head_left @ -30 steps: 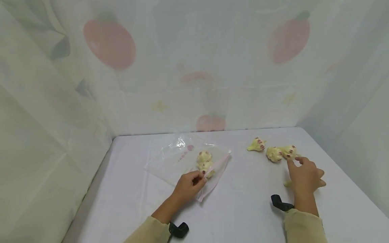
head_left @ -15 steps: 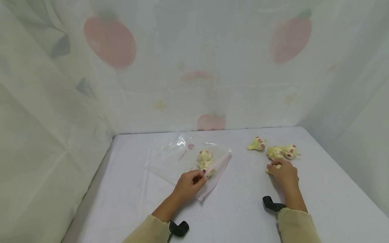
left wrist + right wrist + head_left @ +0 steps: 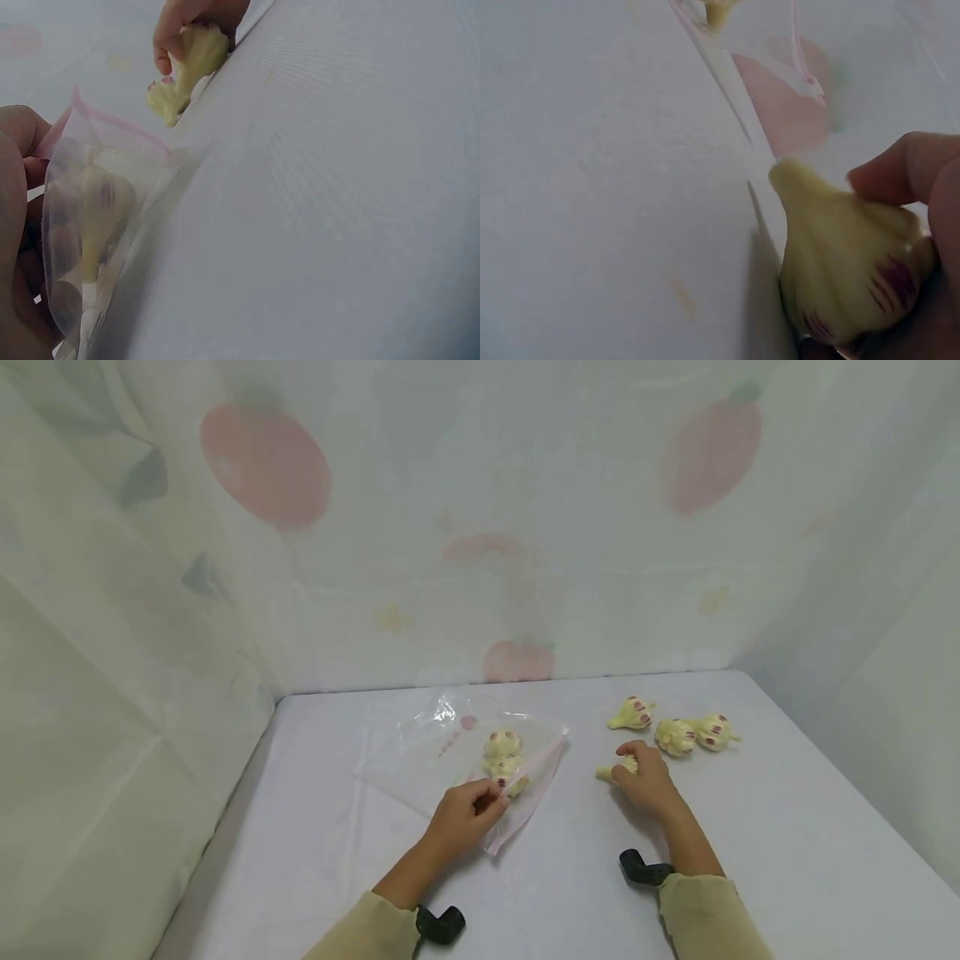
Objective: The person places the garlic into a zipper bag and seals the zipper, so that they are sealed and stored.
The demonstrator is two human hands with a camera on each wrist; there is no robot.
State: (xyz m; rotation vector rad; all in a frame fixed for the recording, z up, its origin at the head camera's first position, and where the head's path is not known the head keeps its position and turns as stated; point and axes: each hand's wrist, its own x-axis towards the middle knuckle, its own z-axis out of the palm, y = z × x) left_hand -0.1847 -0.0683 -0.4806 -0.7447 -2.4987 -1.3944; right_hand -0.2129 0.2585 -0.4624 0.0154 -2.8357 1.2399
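Observation:
My left hand [image 3: 459, 820] pinches the pink-edged mouth of a clear zip bag [image 3: 420, 760], which lies on the table. Several pale yellow garlic bulbs [image 3: 504, 745] with purple streaks are inside it. In the left wrist view the bag's opening [image 3: 120, 124] stands slightly raised, a garlic bulb [image 3: 101, 202] just within. Right of the bag, my right hand [image 3: 648, 781] grips another garlic bulb [image 3: 840, 262], its stem pointing toward the bag. The right wrist view shows thumb and fingers around its wide end; some fingertips are hidden.
Loose garlic bulbs lie beyond my right hand: one garlic bulb [image 3: 632, 713] alone, and a pair made of a left bulb [image 3: 676, 737] and a right bulb [image 3: 713, 732]. Behind the white table [image 3: 570, 893] hangs a printed curtain [image 3: 600, 527].
My right hand has taken hold of a garlic bulb at the table's right side and carried it left toward the bag. The left hand has stayed at the bag's edge.

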